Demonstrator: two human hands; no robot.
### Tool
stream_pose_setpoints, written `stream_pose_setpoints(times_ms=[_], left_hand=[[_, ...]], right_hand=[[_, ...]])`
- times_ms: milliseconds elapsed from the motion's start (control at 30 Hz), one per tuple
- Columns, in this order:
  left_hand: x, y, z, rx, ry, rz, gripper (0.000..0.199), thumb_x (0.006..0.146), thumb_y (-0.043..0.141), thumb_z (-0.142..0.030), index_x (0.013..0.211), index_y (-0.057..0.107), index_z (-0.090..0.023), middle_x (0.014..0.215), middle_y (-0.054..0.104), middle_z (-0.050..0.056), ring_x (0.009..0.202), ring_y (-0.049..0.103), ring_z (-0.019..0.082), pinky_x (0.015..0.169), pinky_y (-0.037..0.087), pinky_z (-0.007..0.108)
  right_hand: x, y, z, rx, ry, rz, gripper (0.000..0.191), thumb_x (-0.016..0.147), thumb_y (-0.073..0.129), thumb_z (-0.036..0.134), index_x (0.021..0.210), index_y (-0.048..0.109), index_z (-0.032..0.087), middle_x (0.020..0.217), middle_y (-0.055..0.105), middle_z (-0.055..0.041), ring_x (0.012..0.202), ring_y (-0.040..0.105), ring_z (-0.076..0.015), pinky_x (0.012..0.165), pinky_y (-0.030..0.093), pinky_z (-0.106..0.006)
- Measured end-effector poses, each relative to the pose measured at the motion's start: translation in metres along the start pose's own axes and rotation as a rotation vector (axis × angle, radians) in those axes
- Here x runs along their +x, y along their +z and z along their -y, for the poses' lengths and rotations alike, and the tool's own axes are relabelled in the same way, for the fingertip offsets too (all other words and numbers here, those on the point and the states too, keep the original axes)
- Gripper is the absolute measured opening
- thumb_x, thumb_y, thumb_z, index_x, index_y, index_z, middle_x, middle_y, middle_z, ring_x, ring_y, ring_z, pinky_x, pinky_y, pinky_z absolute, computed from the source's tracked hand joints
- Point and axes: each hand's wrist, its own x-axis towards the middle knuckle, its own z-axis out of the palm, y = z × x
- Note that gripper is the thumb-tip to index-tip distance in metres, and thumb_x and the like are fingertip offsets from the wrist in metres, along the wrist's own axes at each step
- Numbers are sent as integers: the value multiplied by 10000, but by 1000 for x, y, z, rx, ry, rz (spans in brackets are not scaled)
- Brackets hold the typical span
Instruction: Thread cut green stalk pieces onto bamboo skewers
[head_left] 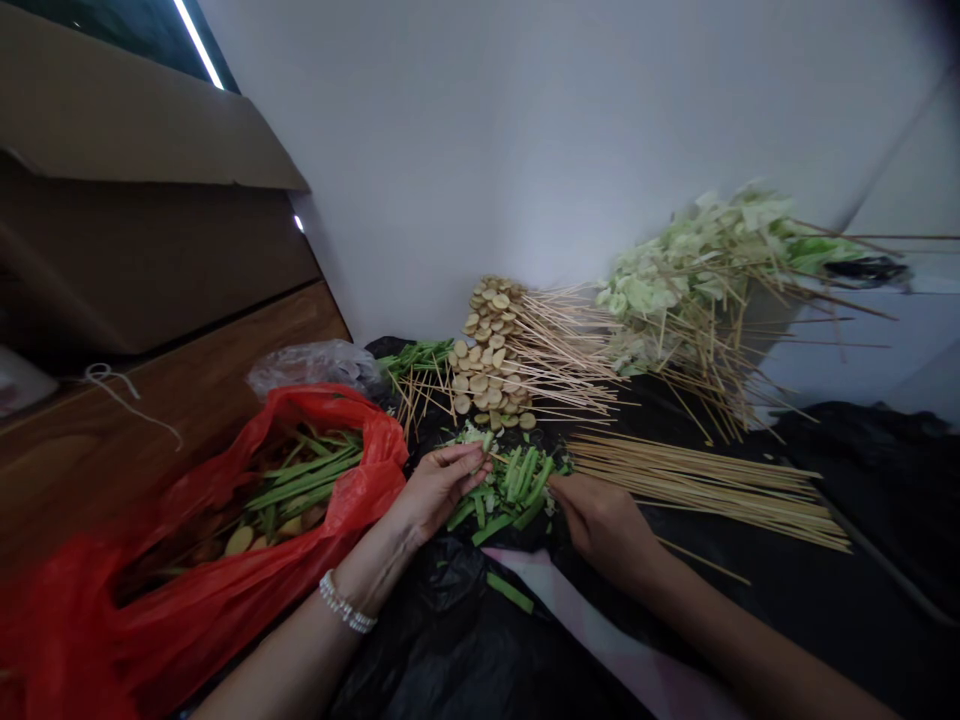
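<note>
My left hand [442,485] is closed, pinching a short green vegetable piece [487,441] between thumb and fingers. My right hand [600,520] is also closed, its fingers around the end of a thin bamboo skewer that runs toward the left hand; the grip is partly hidden. Between and below the hands lies a pile of cut green stalks [525,475] mixed with pale shreds, on black plastic [427,630]. One loose green stalk [510,592] rests nearer to me. Right of the pile lies a bundle of bare bamboo skewers [720,490].
Skewered potato slices [491,370] are stacked against the wall, with green skewers [420,358] beside them. Skewered cabbage leaves [697,250] stand at the back right. A red plastic bag [382,455] of vegetables sits left, near a cardboard box [150,250].
</note>
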Motion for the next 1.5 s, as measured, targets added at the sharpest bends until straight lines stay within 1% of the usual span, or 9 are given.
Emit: stream_pose_setpoints(times_ms=[367,633,733,933,1100,1233,1333,1400,1500], left_hand=[[-3,1,0,-2,-75,26,132,696,748,-53,822,730,-91,821,726,71,702,674,109,686,548,175],[-8,6,-2,6,-97,33,112,672,769,-55,765,728,-102,758,712,36,670,647,84,653,528,161],[-8,6,-1,29,-90,36,147,645,799,-85,775,732,-103,770,714,39,671,639,78,665,524,163],[-8,6,9,75,-78,75,258,534,875,-184,745,743,-112,729,693,20,688,624,86,672,507,182],[-8,8,8,112,-33,84,268,545,870,-257,743,748,-122,766,694,33,703,613,93,699,497,204],[-6,4,-5,268,104,71,334,640,802,-379,852,757,-125,777,698,55,701,603,111,645,470,192],[-3,-4,-15,479,237,39,280,676,768,-369,824,761,-131,715,693,44,613,559,109,565,421,192],[1,-10,-19,651,305,59,197,664,773,-312,772,763,-148,712,702,43,628,564,129,595,424,207],[6,-20,-22,899,369,153,99,651,765,-246,720,761,-175,738,709,40,730,597,169,684,440,229]], right_hand=[[-3,0,5,-154,-91,-91,282,888,360,76,962,621,156,731,612,-37,656,566,-146,615,379,-237],[-2,-2,9,-24,-48,-90,266,909,360,110,912,617,177,725,618,-24,654,572,-132,621,391,-222],[-2,-1,9,-88,-82,-124,283,894,351,82,939,616,168,722,618,-32,646,566,-137,611,387,-231],[-2,0,10,18,-56,-49,270,897,361,89,913,613,183,747,626,-34,685,579,-141,647,411,-230],[1,-2,8,2,-48,-74,263,923,370,128,959,625,180,749,634,-41,696,593,-149,664,434,-238],[3,-6,-1,-39,-34,-178,260,932,382,153,956,639,176,805,668,-65,741,622,-164,706,465,-259],[5,-8,-8,-38,-15,-215,252,936,397,177,983,644,174,864,687,-76,775,641,-171,710,484,-268],[5,-8,-10,-40,-13,-213,257,935,400,184,994,650,176,873,693,-77,775,645,-173,705,492,-272],[5,-6,-11,-45,-15,-202,267,928,401,174,1010,656,181,872,698,-79,768,646,-173,719,499,-280]])
